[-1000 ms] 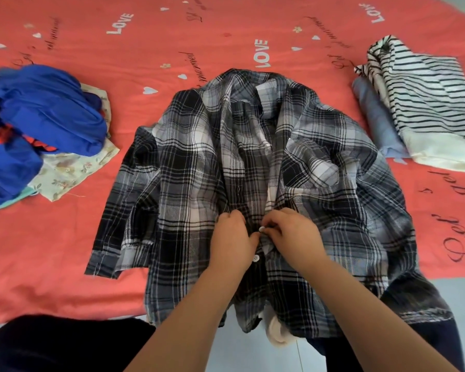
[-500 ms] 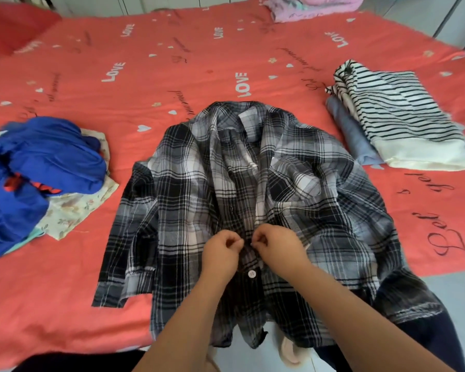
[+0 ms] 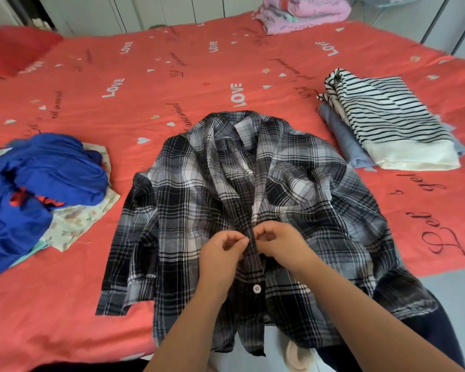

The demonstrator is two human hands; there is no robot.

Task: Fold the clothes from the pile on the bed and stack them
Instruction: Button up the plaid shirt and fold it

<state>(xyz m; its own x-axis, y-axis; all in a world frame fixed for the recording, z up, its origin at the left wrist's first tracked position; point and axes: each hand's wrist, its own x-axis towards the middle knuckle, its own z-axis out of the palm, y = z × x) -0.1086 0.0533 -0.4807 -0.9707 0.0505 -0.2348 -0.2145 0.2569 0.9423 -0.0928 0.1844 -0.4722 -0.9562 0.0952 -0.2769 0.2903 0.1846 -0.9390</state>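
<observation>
A black, grey and white plaid shirt (image 3: 301, 200) lies face up on the red bed (image 3: 172, 84), its hem hanging over the near edge. My left hand (image 3: 222, 253) and my right hand (image 3: 282, 244) meet at the shirt's front placket, each pinching one edge of it just above a white button (image 3: 257, 288). To the left sits the unfolded pile (image 3: 35, 189): a crumpled blue garment over a floral cloth. At the right stands the folded stack (image 3: 387, 122), a striped top on a pale blue piece.
A pink folded blanket (image 3: 304, 12) lies at the bed's far edge and a red pillow (image 3: 14, 48) at the far left. Grey floor shows at the lower right, past the bed's near edge. Wardrobe doors stand behind the bed.
My hands have moved a little up the placket, leaving the white button fastened below them. The view has tilted up, showing more of the far bed.
</observation>
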